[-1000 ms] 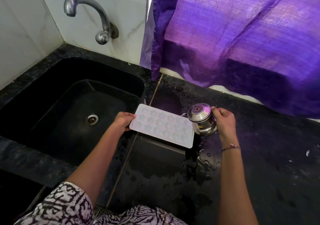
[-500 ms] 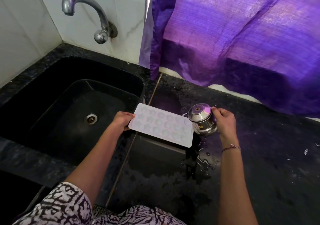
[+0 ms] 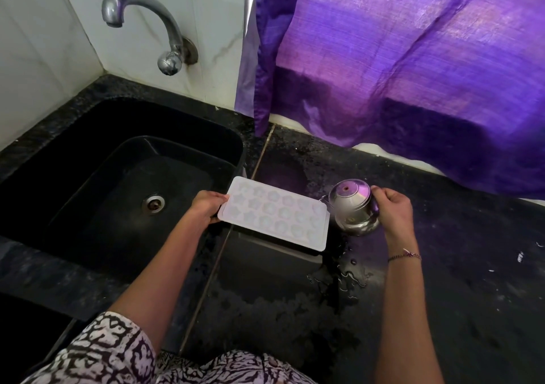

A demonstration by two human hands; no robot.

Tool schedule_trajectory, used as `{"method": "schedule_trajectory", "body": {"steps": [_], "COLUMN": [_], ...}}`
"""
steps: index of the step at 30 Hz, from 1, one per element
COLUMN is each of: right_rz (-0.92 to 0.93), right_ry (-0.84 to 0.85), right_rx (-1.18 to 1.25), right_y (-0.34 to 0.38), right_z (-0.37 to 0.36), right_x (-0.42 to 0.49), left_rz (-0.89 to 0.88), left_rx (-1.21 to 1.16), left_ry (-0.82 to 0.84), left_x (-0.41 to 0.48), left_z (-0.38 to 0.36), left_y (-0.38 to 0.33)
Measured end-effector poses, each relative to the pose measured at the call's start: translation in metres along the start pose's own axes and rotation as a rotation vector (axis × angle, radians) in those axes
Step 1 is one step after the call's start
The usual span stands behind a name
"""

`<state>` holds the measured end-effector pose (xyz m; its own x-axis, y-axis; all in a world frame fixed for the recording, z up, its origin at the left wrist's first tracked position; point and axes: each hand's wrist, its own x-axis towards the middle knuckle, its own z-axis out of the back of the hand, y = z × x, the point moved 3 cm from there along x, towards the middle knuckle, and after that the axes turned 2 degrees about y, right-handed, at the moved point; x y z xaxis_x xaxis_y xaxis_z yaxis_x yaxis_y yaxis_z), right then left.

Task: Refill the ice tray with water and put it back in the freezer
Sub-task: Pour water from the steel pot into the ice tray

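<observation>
Almost nothing has moved since the earlier frame: the steel pot (image 3: 354, 211) stays tipped toward the ice tray (image 3: 274, 215). In the head view, the left hand (image 3: 206, 206) pinches the tray's left edge over the black counter (image 3: 457, 265), beside the sink (image 3: 88, 153). The right hand (image 3: 393, 209) curls round the pot. Filling seems unfinished.
</observation>
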<state>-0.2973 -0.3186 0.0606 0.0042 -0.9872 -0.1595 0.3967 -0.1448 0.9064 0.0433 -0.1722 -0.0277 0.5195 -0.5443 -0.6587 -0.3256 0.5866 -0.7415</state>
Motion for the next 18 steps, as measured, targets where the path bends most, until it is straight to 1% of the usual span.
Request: {"method": "schedule_trajectory", "body": {"steps": [6,18], "right_rz": [0.031,0.025], "right_ry": [-0.015,-0.013], "right_rx": [-0.053,-0.114], "right_y": [-0.0016,0.0025], "right_z": [0.0053,0.008], "right_x": [0.0011,-0.0019], "left_rz": [-0.014,-0.013], "left_rx": [0.003,0.001], "left_ry": [0.0,-0.009], "left_x": [-0.0024,-0.0037], "left_z": [-0.001,-0.0026], "left_y": [-0.0013,-0.0019]}}
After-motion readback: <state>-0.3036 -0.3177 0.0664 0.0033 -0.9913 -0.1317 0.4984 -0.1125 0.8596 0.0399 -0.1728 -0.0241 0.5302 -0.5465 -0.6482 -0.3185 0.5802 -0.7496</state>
